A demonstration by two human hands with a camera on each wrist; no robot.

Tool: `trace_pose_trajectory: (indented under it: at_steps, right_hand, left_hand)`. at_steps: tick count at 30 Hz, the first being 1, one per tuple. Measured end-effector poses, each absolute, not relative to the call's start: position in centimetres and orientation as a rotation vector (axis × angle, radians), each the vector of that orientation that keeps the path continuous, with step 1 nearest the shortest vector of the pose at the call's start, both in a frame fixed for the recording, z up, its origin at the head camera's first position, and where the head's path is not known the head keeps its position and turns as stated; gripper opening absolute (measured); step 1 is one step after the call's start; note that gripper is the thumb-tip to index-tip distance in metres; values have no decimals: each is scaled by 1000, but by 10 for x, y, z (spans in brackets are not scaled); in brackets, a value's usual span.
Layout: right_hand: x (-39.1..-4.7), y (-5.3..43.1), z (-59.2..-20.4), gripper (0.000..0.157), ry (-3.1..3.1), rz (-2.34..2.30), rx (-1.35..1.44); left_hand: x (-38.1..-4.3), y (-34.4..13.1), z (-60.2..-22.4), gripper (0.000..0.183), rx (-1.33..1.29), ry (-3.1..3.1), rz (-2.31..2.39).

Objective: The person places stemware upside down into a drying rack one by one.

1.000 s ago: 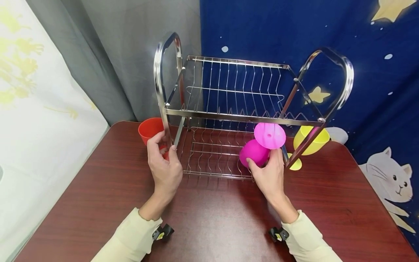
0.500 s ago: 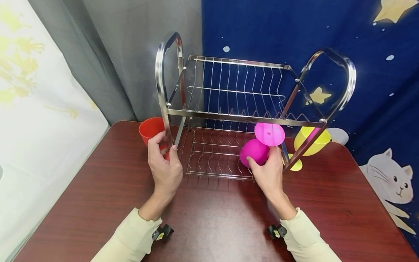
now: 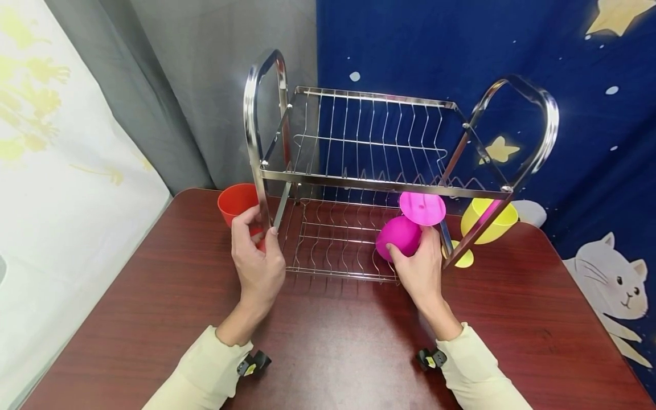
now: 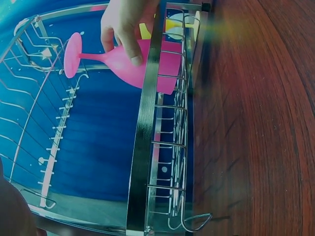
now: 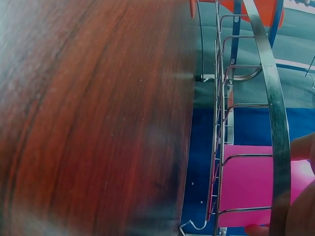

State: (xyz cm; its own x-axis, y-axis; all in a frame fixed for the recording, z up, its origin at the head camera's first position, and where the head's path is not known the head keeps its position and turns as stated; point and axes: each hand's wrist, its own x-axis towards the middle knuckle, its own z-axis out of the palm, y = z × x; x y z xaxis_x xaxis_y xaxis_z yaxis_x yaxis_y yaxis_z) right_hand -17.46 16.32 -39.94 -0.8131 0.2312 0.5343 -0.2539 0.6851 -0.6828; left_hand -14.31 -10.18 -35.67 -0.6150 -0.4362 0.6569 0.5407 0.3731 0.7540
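Observation:
A two-tier metal dish rack stands on the table. My left hand holds the rack's left front post, thumb on the near side and fingers behind it. With thumb and fingers, my right hand grips the bowl of a pink goblet at the right end of the lower tier. The goblet is upside down, its round foot just under the upper tier's front rail. In the left wrist view, the goblet's mouth is at the lower wires; I cannot tell whether it touches them.
A red cup-shaped vessel stands outside the rack's left end, partly hidden by my left hand. Beyond the right post is an upright yellow goblet. The brown table extends in front; grey and blue curtains hang behind.
My right hand has shifted slightly left and up in the picture. The goblet's foot has sunk a little, more of it now behind the rail. My left hand is almost still.

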Motion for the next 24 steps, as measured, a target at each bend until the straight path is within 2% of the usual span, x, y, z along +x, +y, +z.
trace_pose_trajectory:
  at_steps: [18, 24]
  right_hand:
    - [-176, 165, -399, 81, -2362, 1041, 17]
    - [-176, 165, -399, 79, -2380, 1025, 15]
  left_hand:
    - [-143, -103, -358, 40, -106, -1763, -1347]
    - [-144, -103, -359, 38, -108, -1760, -1336]
